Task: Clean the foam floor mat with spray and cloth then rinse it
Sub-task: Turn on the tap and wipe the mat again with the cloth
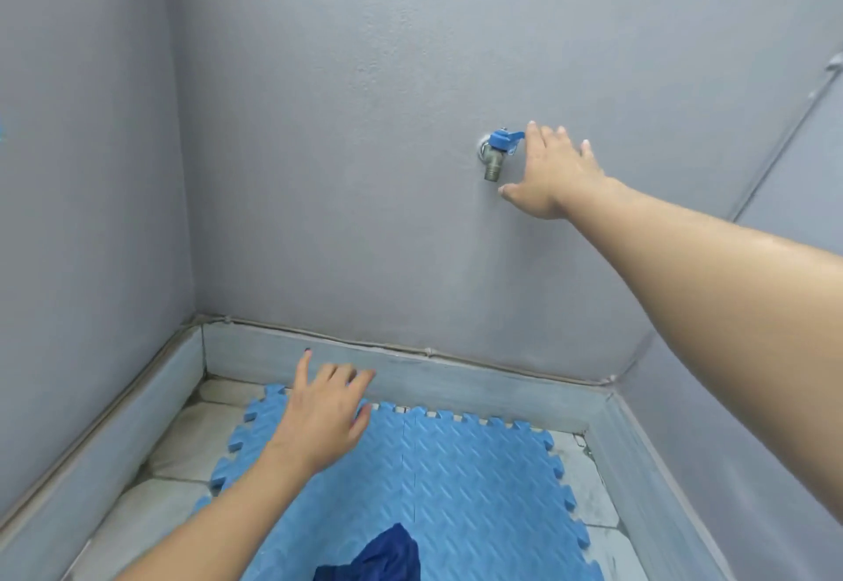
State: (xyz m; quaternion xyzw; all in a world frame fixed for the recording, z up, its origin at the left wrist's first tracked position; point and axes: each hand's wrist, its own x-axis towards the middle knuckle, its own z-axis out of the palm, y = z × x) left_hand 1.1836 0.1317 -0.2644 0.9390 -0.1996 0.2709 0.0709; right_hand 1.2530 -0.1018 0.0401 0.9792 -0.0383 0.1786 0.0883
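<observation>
We had the foam mat (456, 480) flat on the tiled floor (191, 434), dark cloth (378, 553) on it. Right hand (554, 174) spread at the tap (497, 152), left hand (326, 416) open above the mat, neither holding anything. Mat looked light and floppy (probably slippery wet); best gripped at its toothed edge.

The right arm stretches forward and up at full reach, its right hand (549, 174) open with fingers spread and thumb dropped below. The left hand (326, 421) hovers lower, palm down, fingers loosely splayed, forearm angled in from the lower left.
</observation>
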